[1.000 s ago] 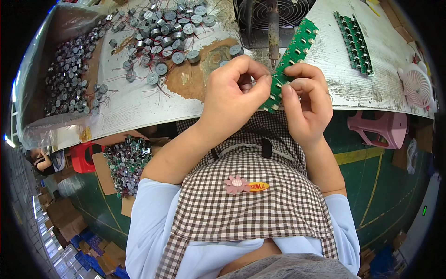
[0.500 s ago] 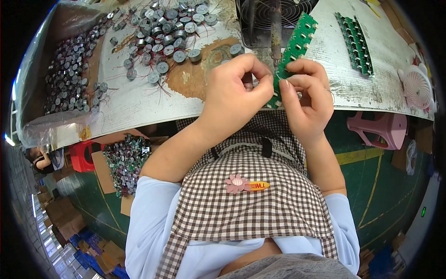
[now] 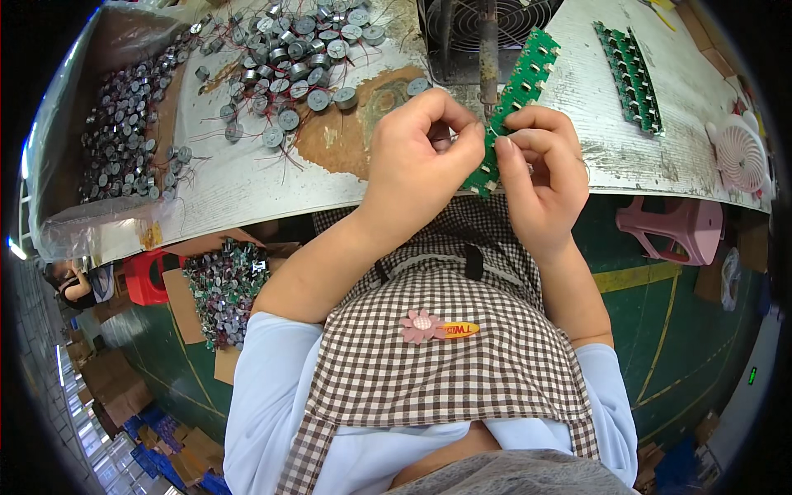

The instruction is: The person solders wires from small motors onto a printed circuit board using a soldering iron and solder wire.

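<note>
A long green circuit board strip [image 3: 530, 73] with small metal parts along it slants up from between my hands, over the table's front edge. My right hand [image 3: 548, 165] grips its near part, thumb and fingers closed at the strip's edge. My left hand [image 3: 421, 157] is closed in a pinch just left of the strip; what it pinches is hidden. An upright soldering iron [image 3: 488, 58] has its tip down beside the strip, close above my fingertips. Round grey metal cans with thin red wires [image 3: 301, 62] lie heaped beyond my left hand, one of them [image 3: 418, 86] near my knuckles.
A plastic-lined box [image 3: 58, 157] of similar cans stands at the left. Behind the iron is a black fan [image 3: 462, 37]. More green boards [image 3: 629, 78] and a small white fan [image 3: 741, 154] are on the right. Below are a carton of parts [image 3: 221, 293] and a pink stool [image 3: 672, 231].
The board strip has shifted slightly down and left, toward me. Both hands have moved a little with it and keep the same closed pose.
</note>
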Tool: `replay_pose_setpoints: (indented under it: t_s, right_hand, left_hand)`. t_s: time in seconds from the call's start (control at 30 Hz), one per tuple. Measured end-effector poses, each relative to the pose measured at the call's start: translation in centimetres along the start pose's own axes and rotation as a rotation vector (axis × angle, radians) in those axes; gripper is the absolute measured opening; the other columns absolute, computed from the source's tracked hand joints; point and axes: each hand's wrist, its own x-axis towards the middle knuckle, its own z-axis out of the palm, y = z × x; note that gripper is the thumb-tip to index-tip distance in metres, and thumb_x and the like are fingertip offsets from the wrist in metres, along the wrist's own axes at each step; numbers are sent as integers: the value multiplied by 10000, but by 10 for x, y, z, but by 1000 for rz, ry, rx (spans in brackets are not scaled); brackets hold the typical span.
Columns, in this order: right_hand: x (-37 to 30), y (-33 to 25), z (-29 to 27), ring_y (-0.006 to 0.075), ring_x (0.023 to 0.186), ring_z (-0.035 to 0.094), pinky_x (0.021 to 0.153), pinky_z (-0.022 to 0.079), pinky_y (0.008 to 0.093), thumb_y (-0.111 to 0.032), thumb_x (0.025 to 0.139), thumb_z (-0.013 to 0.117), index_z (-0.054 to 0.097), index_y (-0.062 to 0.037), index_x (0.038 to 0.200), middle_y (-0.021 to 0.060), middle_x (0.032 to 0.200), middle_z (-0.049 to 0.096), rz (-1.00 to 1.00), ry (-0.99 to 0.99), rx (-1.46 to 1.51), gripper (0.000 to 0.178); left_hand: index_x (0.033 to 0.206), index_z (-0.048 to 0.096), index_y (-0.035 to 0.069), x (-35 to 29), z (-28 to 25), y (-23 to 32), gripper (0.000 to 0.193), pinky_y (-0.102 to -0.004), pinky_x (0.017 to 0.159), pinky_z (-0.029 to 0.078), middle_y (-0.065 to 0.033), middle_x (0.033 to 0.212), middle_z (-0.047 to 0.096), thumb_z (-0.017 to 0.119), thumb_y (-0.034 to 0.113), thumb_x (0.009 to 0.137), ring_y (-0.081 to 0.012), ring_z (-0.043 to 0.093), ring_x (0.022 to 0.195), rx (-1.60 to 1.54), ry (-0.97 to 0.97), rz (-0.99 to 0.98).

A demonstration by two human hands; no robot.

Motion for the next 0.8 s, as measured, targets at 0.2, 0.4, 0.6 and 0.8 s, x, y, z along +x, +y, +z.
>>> replay_pose_setpoints:
  t_s: [0.2, 0.4, 0.6, 0.8]
  right_hand:
    - [9, 2, 1, 131, 704, 590, 532, 501, 211, 71, 772, 660, 588, 39, 834, 142, 961, 586, -79, 2, -40, 101]
    - [3, 4, 4, 137, 708, 593, 531, 513, 216, 88, 761, 660, 585, 35, 827, 141, 956, 579, -73, -3, -24, 113]
    - [0, 7, -6, 133, 797, 528, 599, 454, 200, 38, 839, 600, 534, 30, 882, 154, 1026, 546, 51, 39, 78, 79]
    - [0, 13, -9, 105, 685, 556, 615, 502, 206, 24, 916, 514, 503, 40, 880, 154, 981, 582, 162, 104, 272, 41]
  left_hand:
    - [728, 587, -1, 5, 1, 2, 91, -205, 481, 365, 8, 653, 576, 666, 40, 748, -32, 452, 537, -9, 28, 27]
    - [733, 595, 9, 1, -2, -2, 77, -204, 467, 363, 5, 660, 595, 668, 33, 738, -26, 448, 524, 62, 19, 32]
    - [773, 594, 11, -2, -8, 3, 61, -170, 548, 391, 7, 800, 627, 654, 11, 776, -9, 482, 639, 79, -110, 52]
    - [1022, 646, 15, 42, -54, 9, 363, -279, 639, 498, -96, 950, 632, 759, 165, 712, -149, 604, 707, 410, 193, 353]
